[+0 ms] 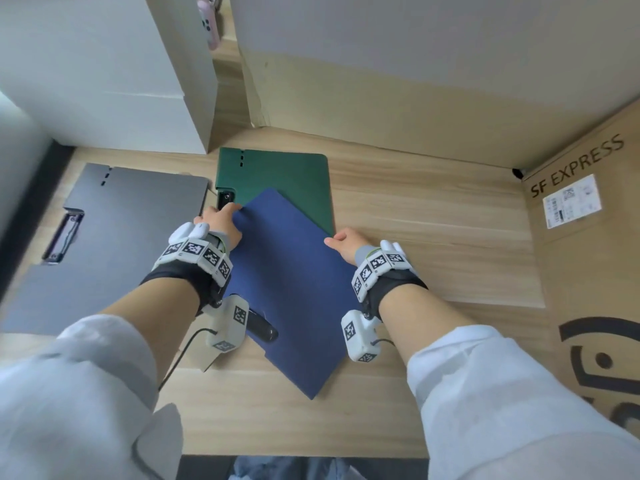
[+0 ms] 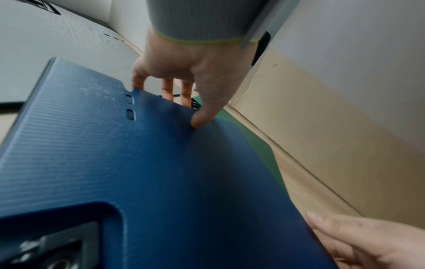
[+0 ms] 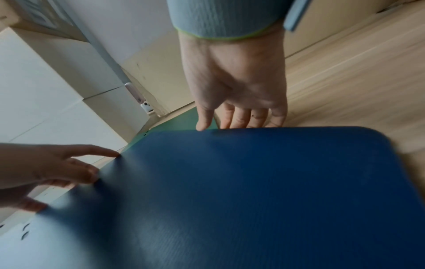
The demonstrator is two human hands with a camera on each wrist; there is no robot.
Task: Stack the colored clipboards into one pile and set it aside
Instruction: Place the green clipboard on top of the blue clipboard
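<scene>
A blue clipboard point(image 1: 287, 289) lies skewed, its far corner overlapping a green clipboard point(image 1: 277, 181) on the wooden table point(image 1: 433, 220). My left hand point(image 1: 221, 223) pinches the blue board's far left edge: thumb on top, fingers beneath point(image 2: 170, 91). Over at the board's right edge, my right hand point(image 1: 343, 242) has its thumb on top and its fingers point(image 3: 248, 118) curled under. The blue clipboard point(image 2: 161, 172) fills both wrist views point(image 3: 253, 191), with green showing beyond it. A grey clipboard point(image 1: 114, 237) lies flat to the left, its metal clip point(image 1: 64, 237) showing.
White boxes point(image 1: 104, 64) stand at the back left and a tall cardboard box point(image 1: 398, 81) at the back. A brown SF Express carton point(image 1: 588, 254) walls off the right side. Bare wood lies between the green clipboard and that carton.
</scene>
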